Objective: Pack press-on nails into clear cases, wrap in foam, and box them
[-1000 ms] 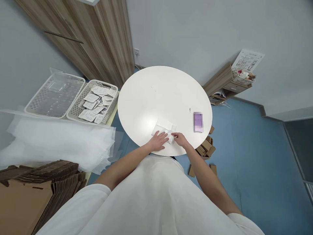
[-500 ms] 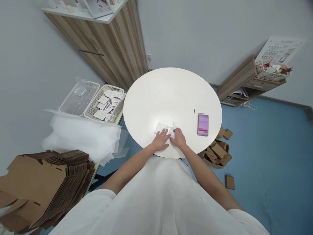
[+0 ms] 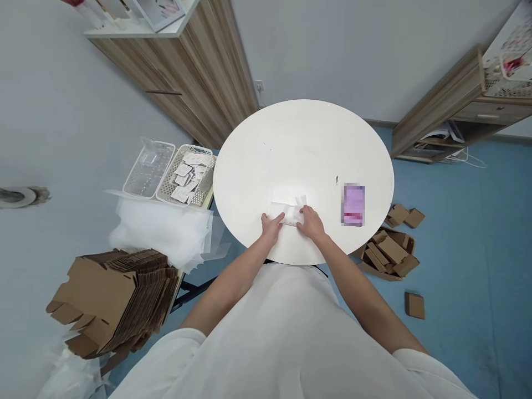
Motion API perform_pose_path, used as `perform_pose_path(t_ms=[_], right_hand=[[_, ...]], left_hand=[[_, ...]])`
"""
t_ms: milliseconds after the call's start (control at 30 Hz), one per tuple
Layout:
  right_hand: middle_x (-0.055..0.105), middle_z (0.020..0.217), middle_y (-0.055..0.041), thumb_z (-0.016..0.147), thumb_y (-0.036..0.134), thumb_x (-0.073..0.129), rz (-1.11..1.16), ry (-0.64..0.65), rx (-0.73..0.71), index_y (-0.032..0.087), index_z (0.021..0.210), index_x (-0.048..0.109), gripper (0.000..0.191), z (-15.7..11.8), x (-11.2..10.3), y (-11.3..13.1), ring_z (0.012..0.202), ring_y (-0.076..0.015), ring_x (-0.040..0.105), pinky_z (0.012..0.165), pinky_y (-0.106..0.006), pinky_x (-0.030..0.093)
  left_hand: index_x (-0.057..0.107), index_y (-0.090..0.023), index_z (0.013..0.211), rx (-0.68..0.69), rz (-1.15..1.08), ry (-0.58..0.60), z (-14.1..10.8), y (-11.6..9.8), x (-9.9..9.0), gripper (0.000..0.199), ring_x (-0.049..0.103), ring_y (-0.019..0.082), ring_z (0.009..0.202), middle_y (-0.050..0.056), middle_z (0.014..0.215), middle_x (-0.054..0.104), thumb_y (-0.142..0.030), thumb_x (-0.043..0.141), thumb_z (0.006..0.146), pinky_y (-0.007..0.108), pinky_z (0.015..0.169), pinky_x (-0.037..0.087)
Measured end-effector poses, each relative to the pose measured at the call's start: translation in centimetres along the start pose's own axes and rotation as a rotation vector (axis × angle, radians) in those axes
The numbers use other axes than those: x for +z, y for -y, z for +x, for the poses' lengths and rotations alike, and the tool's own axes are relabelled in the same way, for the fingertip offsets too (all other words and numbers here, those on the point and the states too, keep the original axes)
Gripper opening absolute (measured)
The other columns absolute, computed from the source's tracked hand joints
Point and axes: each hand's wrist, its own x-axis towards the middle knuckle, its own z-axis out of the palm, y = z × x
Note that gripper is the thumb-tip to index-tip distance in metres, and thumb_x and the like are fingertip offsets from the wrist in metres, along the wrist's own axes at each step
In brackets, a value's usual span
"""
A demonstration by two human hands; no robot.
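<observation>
A folded white wrapping sheet (image 3: 291, 214) lies near the front edge of the round white table (image 3: 303, 144). It forms a flat, narrow packet, with a loose flap sticking up at its right end. My left hand (image 3: 271, 228) grips the packet's left end, thumb on top and fingers around the side. At the right end, the bent fingers of my right hand (image 3: 311, 223) are closed on the sheet. Whatever may be inside the packet is hidden. A blurred purple rectangular item (image 3: 353, 205) lies to the right of my right hand.
On the left stand a basket of white cards (image 3: 186, 178), a basket of clear plastic pieces (image 3: 149, 169), a pile of white sheets (image 3: 162, 224) and stacked flat cardboard (image 3: 103, 299). Small cardboard boxes (image 3: 388, 252) fill a carton at right; a wooden cabinet (image 3: 183, 77) stands behind.
My left hand has gone from lying flat over the sheet to gripping its left end. The sheet now looks like a neater, narrower packet. The camera view has shifted.
</observation>
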Motion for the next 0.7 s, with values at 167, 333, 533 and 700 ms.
perform_pose_path(t_ms=[167, 333, 533, 700], right_hand=[[0.033, 0.128, -0.0104, 0.067, 0.022, 0.06, 0.003, -0.01, -0.034, 0.02, 0.108, 0.046, 0.043, -0.4, 0.5, -0.1, 0.108, -0.027, 0.039, 0.081, -0.037, 0.041], [0.041, 0.111, -0.0111, 0.069, 0.016, 0.058, 0.015, -0.041, -0.051, 0.021, 0.112, 0.048, 0.044, -0.7, 1.6, 0.4, 0.1, -0.026, 0.042, 0.078, -0.037, 0.042], [0.048, 0.102, -0.0074, 0.066, 0.013, 0.052, 0.303, 0.018, -0.067, 0.02, 0.118, 0.042, 0.053, -0.5, 1.6, -0.5, 0.094, -0.0207, 0.047, 0.082, -0.036, 0.042], [0.054, 0.085, 0.0018, 0.071, 0.023, 0.047, 0.628, 0.045, 0.184, 0.024, 0.115, 0.038, 0.046, 0.4, 0.7, -0.9, 0.074, -0.0124, 0.053, 0.07, -0.028, 0.044]], left_hand=[[0.02, -0.019, 0.13, -0.278, -0.301, -0.144, 0.4, -1.5, -0.3, 0.073, 0.057, 0.017, 0.099, 0.018, 0.131, 0.036, -0.03, 0.063, 0.072, 0.027, 0.076, 0.052], [0.051, -0.015, 0.102, -0.056, -0.14, -0.001, -0.3, -2.5, -0.2, 0.031, 0.06, 0.016, 0.083, 0.01, 0.097, 0.061, -0.021, 0.059, 0.072, 0.032, 0.074, 0.051], [0.058, -0.017, 0.098, 0.305, 0.368, 0.169, -1.5, -2.9, 2.4, 0.026, 0.056, 0.019, 0.087, 0.007, 0.093, 0.059, -0.016, 0.049, 0.074, 0.037, 0.079, 0.047], [0.052, -0.016, 0.112, 0.492, 0.642, 0.233, -2.6, -2.5, 2.8, 0.041, 0.049, 0.025, 0.098, 0.011, 0.102, 0.05, -0.015, 0.048, 0.072, 0.042, 0.084, 0.044]])
